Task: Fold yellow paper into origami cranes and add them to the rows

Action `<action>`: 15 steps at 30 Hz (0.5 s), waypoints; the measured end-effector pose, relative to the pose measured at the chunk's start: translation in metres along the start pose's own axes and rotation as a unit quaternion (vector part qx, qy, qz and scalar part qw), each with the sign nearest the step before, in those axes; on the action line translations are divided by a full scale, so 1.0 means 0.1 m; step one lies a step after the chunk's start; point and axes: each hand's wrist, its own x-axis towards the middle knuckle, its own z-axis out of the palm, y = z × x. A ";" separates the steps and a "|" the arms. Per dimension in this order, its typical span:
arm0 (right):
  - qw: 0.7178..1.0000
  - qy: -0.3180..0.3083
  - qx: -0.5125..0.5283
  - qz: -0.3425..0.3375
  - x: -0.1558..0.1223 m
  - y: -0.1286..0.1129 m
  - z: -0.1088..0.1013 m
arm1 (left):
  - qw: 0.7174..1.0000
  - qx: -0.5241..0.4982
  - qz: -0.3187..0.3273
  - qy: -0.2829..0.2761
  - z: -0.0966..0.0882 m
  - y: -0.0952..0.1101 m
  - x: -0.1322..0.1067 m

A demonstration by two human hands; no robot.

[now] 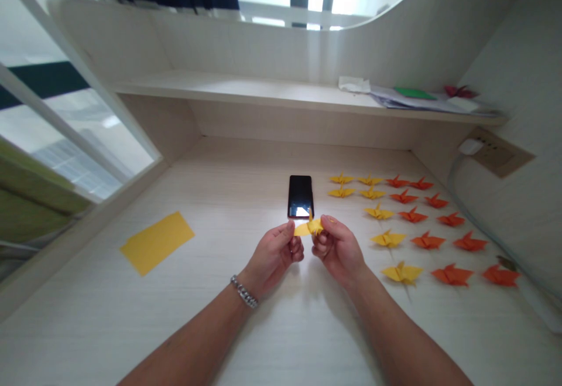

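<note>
A yellow paper crane (312,226) is held up between my two hands above the desk. My left hand (277,250) pinches its left wing between thumb and fingers. On the other side, my right hand (337,244) is closed on the right wing. One thin point of the crane sticks up in the middle. Just beyond the hands lies a black smartphone (301,195). To the right are rows of finished cranes, some yellow (388,239) and some orange (427,241). A stack or sheet of yellow paper (158,242) lies flat at the left.
A white shelf (263,90) runs above the back of the desk, with papers (395,100) and a white tissue (353,85) on it. A grey cable (472,213) drops from the wall socket (500,150) along the right side. A window stands at the left.
</note>
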 end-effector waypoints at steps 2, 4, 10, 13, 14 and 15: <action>1.000 0.005 -0.004 0.000 0.00 0.01 0.01 | 1.000 -0.018 0.011 -0.013 0.00 0.00 -0.01; 1.000 0.006 -0.004 0.005 0.00 0.02 0.03 | 0.998 -0.039 0.031 -0.029 0.01 0.00 -0.01; 1.000 -0.006 0.004 -0.001 -0.01 0.02 0.01 | 1.000 -0.011 0.014 -0.007 0.01 0.00 0.00; 1.000 -0.008 0.002 -0.001 0.00 0.02 -0.01 | 1.000 0.002 -0.003 0.009 0.01 0.00 0.01; 1.000 -0.008 0.000 0.000 0.01 0.02 -0.02 | 1.000 0.004 -0.006 0.011 0.01 0.00 0.01; 1.000 -0.007 -0.001 0.000 0.01 0.02 -0.02 | 1.000 0.007 -0.007 0.012 0.01 0.00 0.01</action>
